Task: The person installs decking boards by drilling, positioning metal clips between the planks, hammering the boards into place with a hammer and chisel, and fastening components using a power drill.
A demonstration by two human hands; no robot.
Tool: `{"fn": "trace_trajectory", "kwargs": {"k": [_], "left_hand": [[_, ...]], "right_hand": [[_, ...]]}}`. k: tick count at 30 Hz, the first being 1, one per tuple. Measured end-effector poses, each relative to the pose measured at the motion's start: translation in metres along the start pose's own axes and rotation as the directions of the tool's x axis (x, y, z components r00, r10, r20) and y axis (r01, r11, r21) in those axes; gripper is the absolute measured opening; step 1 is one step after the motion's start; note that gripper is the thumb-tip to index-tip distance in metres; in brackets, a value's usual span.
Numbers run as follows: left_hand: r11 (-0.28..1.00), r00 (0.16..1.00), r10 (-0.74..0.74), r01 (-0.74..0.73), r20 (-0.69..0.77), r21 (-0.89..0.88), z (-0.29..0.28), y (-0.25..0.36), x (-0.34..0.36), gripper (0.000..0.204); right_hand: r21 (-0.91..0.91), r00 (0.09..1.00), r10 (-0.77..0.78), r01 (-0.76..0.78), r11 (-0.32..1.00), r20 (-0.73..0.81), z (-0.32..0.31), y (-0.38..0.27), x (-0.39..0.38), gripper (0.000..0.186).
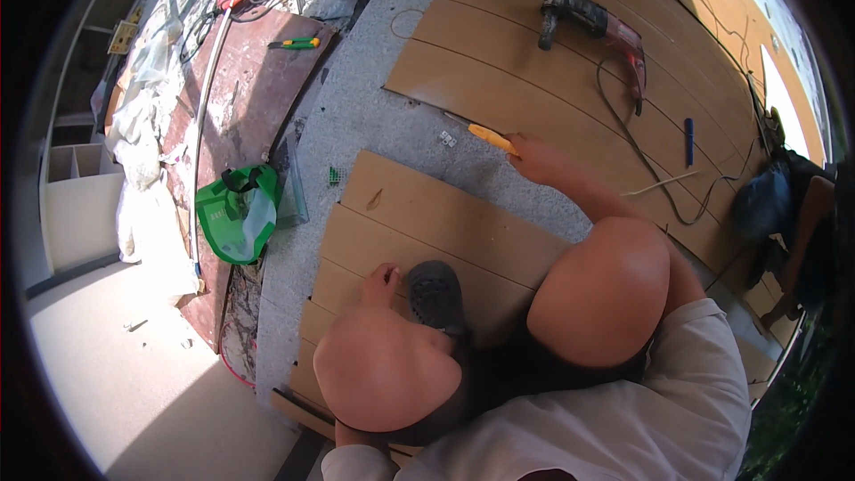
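Observation:
My right hand (pixel 533 160) is closed around a yellow-handled tool (pixel 491 137). Its thin tip points away to the left, beside the near edge of the far brown boards (pixel 508 62); what kind of tool it is I cannot tell. Small white pieces (pixel 448 138) lie on the grey concrete just left of it. Down by my dark clog (pixel 435 296), my left hand (pixel 383 283) rests low over the near brown boards (pixel 427 214). Its fingers are pinched together, and whatever they hold is too small to make out.
A red and black drill (pixel 601 31) with a trailing cable and a blue marker-like stick (pixel 688 142) lie on the far boards. Left are a green bag (pixel 239 214), a yellow-green utility knife (pixel 295 43) and a long metal bar (pixel 209 89). Another person (pixel 806 223) is at the right edge.

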State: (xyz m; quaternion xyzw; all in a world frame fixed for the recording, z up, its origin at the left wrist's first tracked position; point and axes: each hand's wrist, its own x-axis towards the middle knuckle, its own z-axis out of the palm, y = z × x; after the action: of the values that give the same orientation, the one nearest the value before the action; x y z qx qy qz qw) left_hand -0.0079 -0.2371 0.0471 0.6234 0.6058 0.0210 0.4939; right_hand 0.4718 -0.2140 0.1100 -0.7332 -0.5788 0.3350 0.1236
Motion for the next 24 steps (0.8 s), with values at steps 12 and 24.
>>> {"fn": "trace_trajectory", "kwargs": {"k": [12,24], "left_hand": [[0.998,0.999,-0.034,0.036,0.035,-0.05,-0.001,-0.007,-0.005,0.02],[0.986,0.995,-0.094,0.096,0.02,-0.138,0.004,-0.015,0.0,0.018]], "right_hand": [[-0.064,0.998,0.012,-0.016,0.998,-0.059,0.029,-0.01,0.019,0.035],[0.036,0.997,0.032,-0.03,0.999,-0.074,0.046,-0.022,0.04,0.032]]}}
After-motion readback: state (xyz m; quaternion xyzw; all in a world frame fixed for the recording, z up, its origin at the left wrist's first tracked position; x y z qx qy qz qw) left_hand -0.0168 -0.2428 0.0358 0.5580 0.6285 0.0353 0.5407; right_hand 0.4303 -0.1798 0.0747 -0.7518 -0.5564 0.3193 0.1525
